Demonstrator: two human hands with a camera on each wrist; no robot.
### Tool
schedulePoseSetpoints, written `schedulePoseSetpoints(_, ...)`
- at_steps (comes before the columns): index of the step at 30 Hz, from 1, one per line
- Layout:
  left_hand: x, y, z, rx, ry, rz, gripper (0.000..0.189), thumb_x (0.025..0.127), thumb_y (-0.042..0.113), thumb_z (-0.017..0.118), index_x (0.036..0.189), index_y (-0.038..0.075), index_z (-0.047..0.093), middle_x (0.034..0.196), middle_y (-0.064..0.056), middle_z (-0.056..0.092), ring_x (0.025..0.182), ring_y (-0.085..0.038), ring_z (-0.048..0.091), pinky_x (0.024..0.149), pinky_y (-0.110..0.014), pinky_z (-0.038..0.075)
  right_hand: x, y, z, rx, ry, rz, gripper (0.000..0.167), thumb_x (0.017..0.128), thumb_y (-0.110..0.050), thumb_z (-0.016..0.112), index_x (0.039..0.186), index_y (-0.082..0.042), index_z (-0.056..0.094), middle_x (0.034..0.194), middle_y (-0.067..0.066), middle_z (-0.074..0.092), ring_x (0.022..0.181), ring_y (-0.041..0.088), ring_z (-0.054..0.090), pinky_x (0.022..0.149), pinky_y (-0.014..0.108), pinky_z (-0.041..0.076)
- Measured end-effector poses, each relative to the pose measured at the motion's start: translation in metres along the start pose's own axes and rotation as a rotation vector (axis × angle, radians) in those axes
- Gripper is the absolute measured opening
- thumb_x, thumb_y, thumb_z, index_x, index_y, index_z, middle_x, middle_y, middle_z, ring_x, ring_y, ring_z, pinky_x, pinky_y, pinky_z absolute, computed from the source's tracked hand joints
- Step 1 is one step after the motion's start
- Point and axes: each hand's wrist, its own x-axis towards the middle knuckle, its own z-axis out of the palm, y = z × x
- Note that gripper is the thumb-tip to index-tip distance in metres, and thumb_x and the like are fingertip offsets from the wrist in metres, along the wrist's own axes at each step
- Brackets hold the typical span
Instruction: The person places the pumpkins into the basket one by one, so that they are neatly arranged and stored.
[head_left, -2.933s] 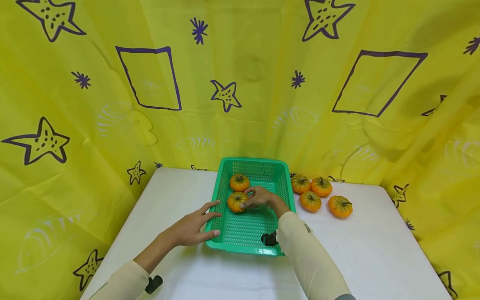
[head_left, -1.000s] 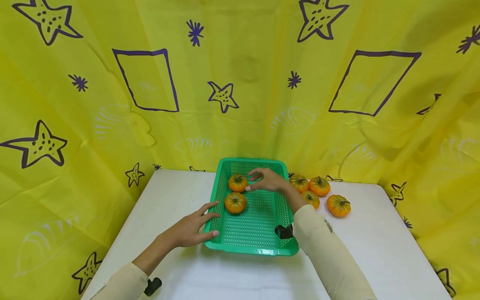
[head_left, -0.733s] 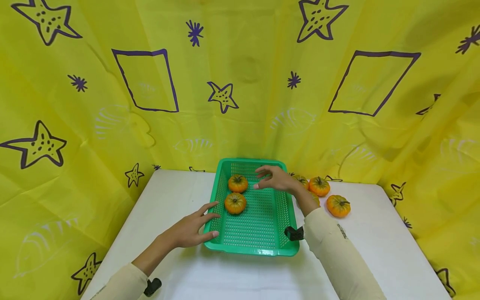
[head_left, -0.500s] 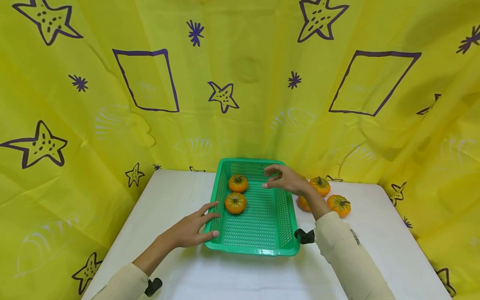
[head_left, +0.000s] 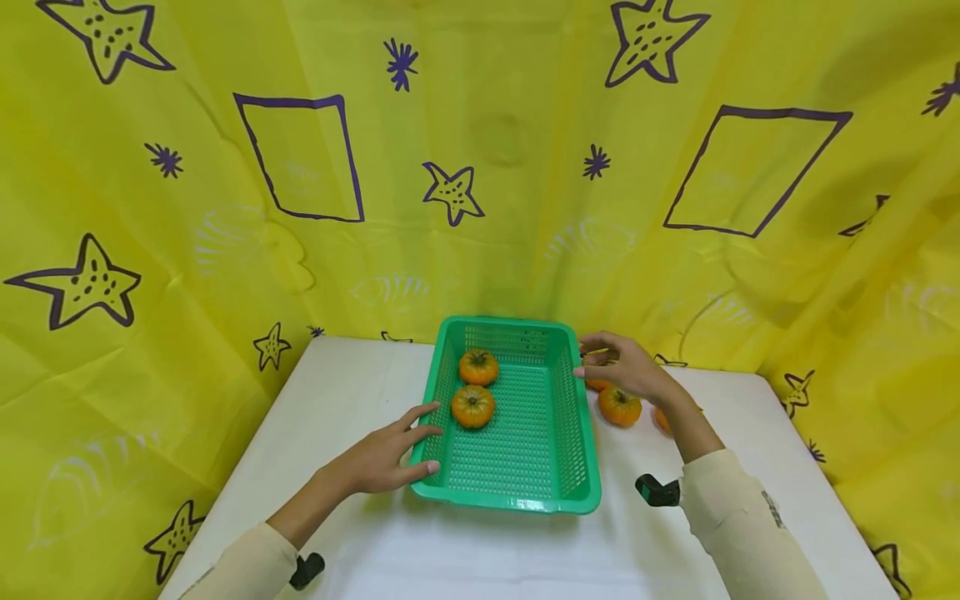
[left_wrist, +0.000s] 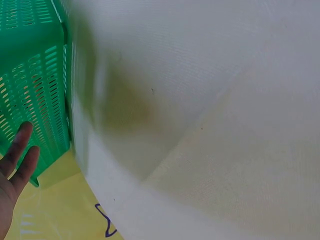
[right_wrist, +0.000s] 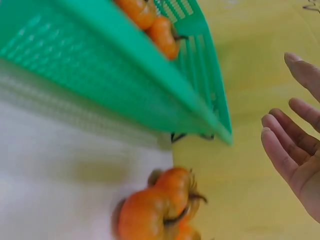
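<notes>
A green plastic basket (head_left: 517, 506) holds two small orange pumpkins, a rear pumpkin (head_left: 478, 367) and a front pumpkin (head_left: 473, 407), along its left side. My left hand (head_left: 382, 457) lies at the basket's left rim with its fingers spread; the left wrist view shows its fingers (left_wrist: 29, 162) beside the perforated wall. My right hand (head_left: 628, 365) hovers just past the right rim, fingers loosely bent, with nothing in its grasp. Beneath it, more pumpkins sit on the table, among them one pumpkin (head_left: 619, 406) in plain sight; the others are partly hidden by the hand and forearm.
A white-covered table (head_left: 360, 375) carries the basket and the loose pumpkins. Yellow curtain (head_left: 495, 250) with printed starfish encloses the back and both sides. A dark wrist camera (head_left: 657, 491) juts out from the right sleeve, and another camera (head_left: 307, 571) from the left.
My right hand has let go of the front pumpkin inside the basket, risen, and travelled right across the rim to above the loose pumpkins. My left hand has stayed at the left rim.
</notes>
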Motion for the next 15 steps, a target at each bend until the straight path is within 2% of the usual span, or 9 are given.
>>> schedulePoseSetpoints(8, 0.001, 0.000, 0.001, 0.001, -0.008, -0.002, 0.058, 0.099, 0.056, 0.053, 0.143, 0.017, 0.054, 0.166, -0.003, 0.022, 0.133, -0.036, 0.054, 0.096, -0.053, 0.052, -0.029, 0.032, -0.020, 0.014, 0.073, 0.053, 0.059, 0.095, -0.027, 0.071, 0.143, -0.001, 0.048, 0.141, 0.026, 0.052, 0.122, 0.041, 0.055, 0.088, 0.044, 0.057)
schedulePoseSetpoints(15, 0.000, -0.001, 0.001, 0.007, -0.006, 0.001, 0.057, 0.099, 0.055, 0.053, 0.143, 0.018, 0.054, 0.166, -0.003, 0.023, 0.132, -0.035, 0.055, 0.095, -0.053, 0.053, -0.053, 0.067, -0.036, -0.066, 0.156, 0.092, 0.062, 0.098, -0.031, 0.067, 0.146, 0.002, 0.045, 0.142, 0.028, 0.051, 0.123, 0.044, 0.055, 0.085, 0.031, 0.056)
